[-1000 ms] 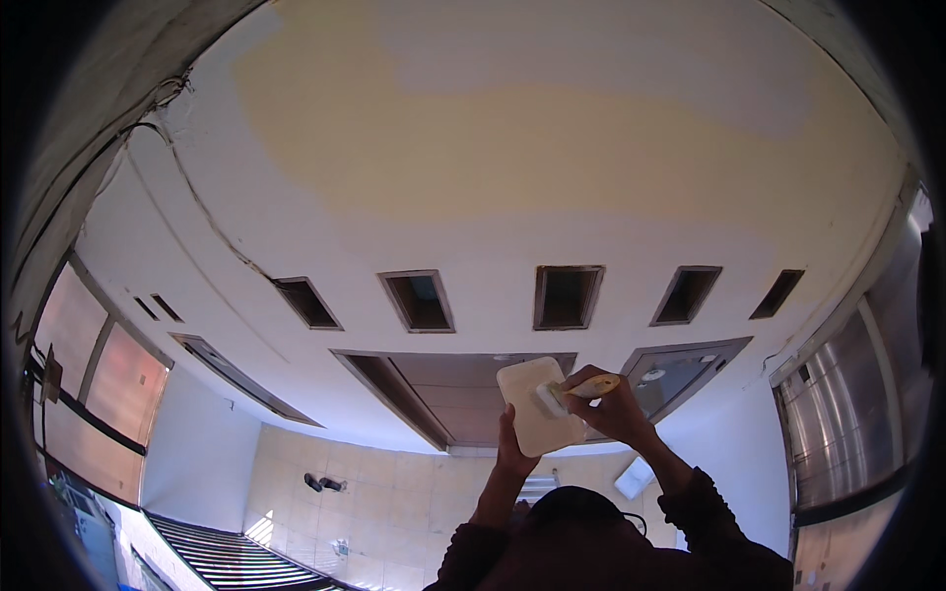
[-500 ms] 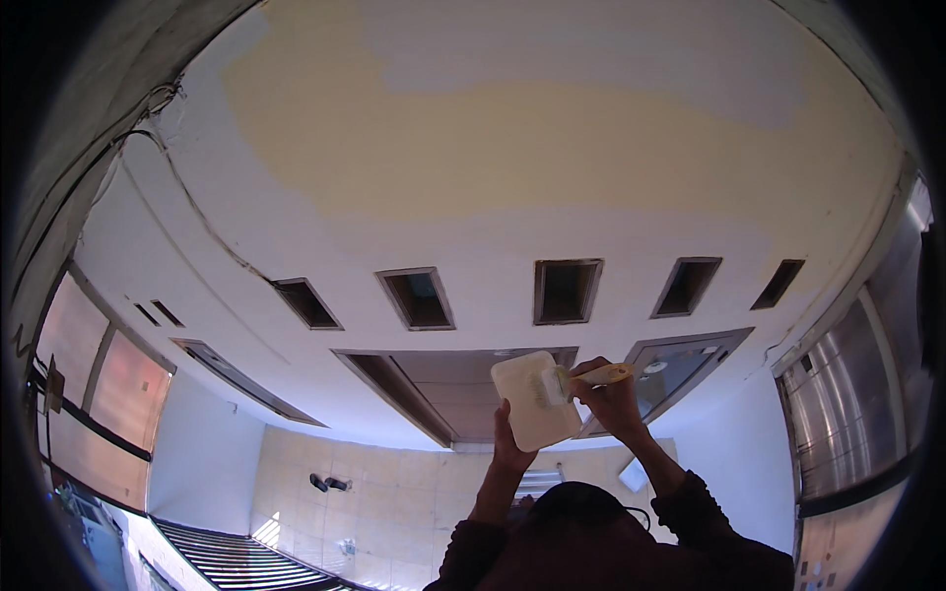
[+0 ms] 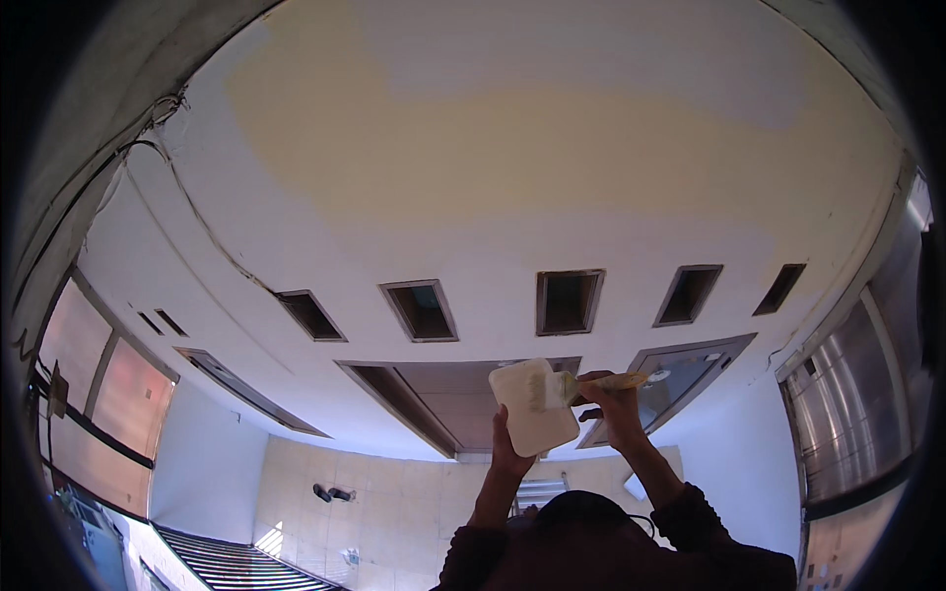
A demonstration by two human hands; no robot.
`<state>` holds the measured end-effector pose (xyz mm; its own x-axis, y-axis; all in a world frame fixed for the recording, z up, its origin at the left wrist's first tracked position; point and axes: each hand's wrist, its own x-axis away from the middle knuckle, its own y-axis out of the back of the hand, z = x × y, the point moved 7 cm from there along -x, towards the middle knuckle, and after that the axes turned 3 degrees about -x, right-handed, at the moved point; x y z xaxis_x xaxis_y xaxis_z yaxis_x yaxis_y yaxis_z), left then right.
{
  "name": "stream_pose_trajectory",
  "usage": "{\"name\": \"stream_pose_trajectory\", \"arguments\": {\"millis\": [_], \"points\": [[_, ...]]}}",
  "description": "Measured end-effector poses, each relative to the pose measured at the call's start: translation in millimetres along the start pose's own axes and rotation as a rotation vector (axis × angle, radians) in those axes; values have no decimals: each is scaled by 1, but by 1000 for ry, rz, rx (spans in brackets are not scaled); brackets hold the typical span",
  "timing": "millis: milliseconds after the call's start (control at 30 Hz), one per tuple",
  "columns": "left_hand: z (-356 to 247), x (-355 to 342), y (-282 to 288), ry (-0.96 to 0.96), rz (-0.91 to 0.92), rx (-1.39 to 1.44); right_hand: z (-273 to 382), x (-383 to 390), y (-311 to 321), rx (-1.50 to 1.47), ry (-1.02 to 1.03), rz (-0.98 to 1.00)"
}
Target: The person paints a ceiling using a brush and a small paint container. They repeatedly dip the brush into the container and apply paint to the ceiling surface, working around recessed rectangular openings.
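Observation:
My left hand (image 3: 509, 455) grips a shallow cream tray (image 3: 537, 428) by its lower left side and holds it up. In my right hand (image 3: 621, 419) is a paintbrush (image 3: 621, 381), its wooden handle pointing right. The brush's pale bristle end lies over the tray's right part; whether it touches the inside cannot be made out. A darker smeared patch shows on the tray just left of the bristles. Ahead stands a white wall (image 3: 374, 246) with a broad pale yellow area (image 3: 611, 148) across its upper part.
Small framed openings (image 3: 570, 301) line the wall above a wide doorway (image 3: 443, 394) and a glazed window (image 3: 690, 379). Cables (image 3: 202, 217) run down the left. A ladder (image 3: 540, 490) shows below my hands; dark sandals (image 3: 335, 492) lie on the tiled floor (image 3: 394, 532).
My right hand has shifted slightly right with the paintbrush, and its handle lies flatter. More of the smeared patch in the tray shows. The whole view has dipped a little.

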<state>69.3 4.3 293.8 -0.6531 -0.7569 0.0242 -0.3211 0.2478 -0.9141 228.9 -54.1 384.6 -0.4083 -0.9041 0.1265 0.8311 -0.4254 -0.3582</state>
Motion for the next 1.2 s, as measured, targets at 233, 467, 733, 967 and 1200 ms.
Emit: {"name": "stream_pose_trajectory", "arguments": {"millis": [233, 467, 733, 967, 1200], "points": [[-13, -4, 4, -21, 10, 37, -42, -9, 10, -303, -200, 30], [-29, 7, 7, -78, -35, 53, -22, -37, -16, -414, -125, 144], [-35, 34, 46, -156, -92, 78, 162, -101, -167, -251, 688, 291], [-35, 52, 36, -175, -43, 139, 237, -149, -250, 220, 1294, 225], [-29, 49, 49, -180, -36, 188, 245, -159, -263, 350, 1463, 161]]}}
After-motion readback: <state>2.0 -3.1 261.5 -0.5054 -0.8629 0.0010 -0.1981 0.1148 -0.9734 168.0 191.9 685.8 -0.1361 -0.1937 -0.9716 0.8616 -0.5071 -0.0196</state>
